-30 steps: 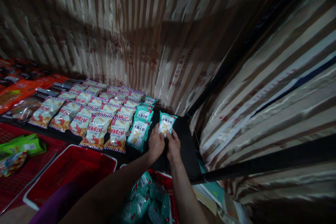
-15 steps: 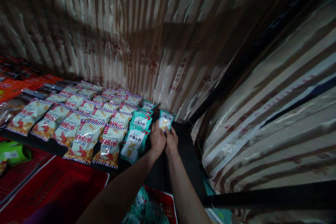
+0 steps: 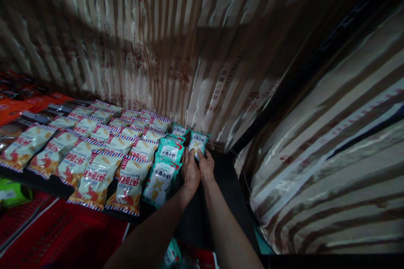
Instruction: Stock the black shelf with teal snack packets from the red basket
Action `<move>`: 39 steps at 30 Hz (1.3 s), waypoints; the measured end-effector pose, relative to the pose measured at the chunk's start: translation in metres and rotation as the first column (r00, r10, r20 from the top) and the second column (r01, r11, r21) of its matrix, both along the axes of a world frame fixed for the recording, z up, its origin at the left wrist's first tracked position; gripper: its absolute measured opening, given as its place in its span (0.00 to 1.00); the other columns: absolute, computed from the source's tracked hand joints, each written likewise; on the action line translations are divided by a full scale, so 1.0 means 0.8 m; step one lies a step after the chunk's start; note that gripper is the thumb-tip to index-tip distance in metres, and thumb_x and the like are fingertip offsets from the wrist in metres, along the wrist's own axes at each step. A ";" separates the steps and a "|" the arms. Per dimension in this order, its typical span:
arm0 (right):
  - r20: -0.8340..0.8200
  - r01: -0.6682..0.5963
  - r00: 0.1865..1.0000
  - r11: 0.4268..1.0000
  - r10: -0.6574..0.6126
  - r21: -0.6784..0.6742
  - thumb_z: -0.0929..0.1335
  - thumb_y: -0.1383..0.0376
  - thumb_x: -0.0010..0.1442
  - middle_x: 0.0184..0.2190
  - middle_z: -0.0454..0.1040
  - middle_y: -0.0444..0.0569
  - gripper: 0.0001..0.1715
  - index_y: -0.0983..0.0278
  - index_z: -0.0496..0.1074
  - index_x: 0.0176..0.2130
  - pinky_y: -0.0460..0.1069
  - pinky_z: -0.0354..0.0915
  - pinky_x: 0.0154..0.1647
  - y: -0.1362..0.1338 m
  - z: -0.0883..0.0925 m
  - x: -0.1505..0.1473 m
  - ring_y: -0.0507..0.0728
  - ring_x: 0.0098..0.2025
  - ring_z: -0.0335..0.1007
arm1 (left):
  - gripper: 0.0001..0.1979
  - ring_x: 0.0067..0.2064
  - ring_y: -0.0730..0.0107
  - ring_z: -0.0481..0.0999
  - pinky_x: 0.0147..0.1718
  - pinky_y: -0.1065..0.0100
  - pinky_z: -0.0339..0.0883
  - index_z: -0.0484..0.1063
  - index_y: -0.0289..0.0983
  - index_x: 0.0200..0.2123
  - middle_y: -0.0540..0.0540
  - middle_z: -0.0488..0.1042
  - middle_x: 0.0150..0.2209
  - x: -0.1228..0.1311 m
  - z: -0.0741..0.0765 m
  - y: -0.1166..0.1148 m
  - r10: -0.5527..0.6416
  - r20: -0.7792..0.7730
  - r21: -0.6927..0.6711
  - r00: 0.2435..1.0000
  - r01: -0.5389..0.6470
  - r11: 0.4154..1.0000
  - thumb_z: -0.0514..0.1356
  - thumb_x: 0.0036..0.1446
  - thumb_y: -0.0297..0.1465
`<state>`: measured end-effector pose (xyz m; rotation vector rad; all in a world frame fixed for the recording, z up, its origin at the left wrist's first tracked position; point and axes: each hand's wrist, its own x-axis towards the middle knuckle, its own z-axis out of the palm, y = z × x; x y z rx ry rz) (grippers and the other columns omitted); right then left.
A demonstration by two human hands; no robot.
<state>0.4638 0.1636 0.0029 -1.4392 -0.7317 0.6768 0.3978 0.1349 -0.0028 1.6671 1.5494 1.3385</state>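
Farther back than before, the packet [image 3: 197,139] between the fingers has moved toward the curtain [image 3: 176,38], and its gap to the rear teal packet [image 3: 179,129] on its left has narrowed, so it looks roughly level with that one at the back of the shelf [image 3: 225,189]. Far left of the fingers lie orange packs [image 3: 23,107] and brown packs [image 3: 22,124]; below these, well apart from the hands, are a green pack [image 3: 15,191] and a red basket [image 3: 66,231]. Nearer the fingers come slanted, overlapping rows of white packets [image 3: 97,178], then teal packets [image 3: 159,180] in a column just beside the left hand [image 3: 191,174]. That hand's fingers lie along the packet's left side; those of the right hand [image 3: 206,168] cover its lower right, both drawn in narrow around it. Below the wrists, partly behind the forearms, a second basket [image 3: 206,256] shows with more teal packs [image 3: 172,254] in it. Right of the fingers, black shelf surface runs toward a dark post [image 3: 259,127], with striped cloth [image 3: 331,185] beyond. Light is dim, and a broad shadow crosses the curtain above the hands.
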 end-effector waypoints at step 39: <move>0.346 -0.001 0.938 0.999 0.018 -0.051 0.67 0.53 0.52 0.52 0.73 0.50 0.30 0.59 0.70 0.53 0.53 0.58 0.57 0.035 -0.002 0.009 0.60 0.54 0.67 | 0.24 0.65 0.61 0.56 0.63 0.58 0.51 0.63 0.34 0.58 0.39 0.60 0.62 0.000 -0.001 0.001 -0.024 0.006 -0.067 1.000 0.024 0.997 0.46 0.58 0.21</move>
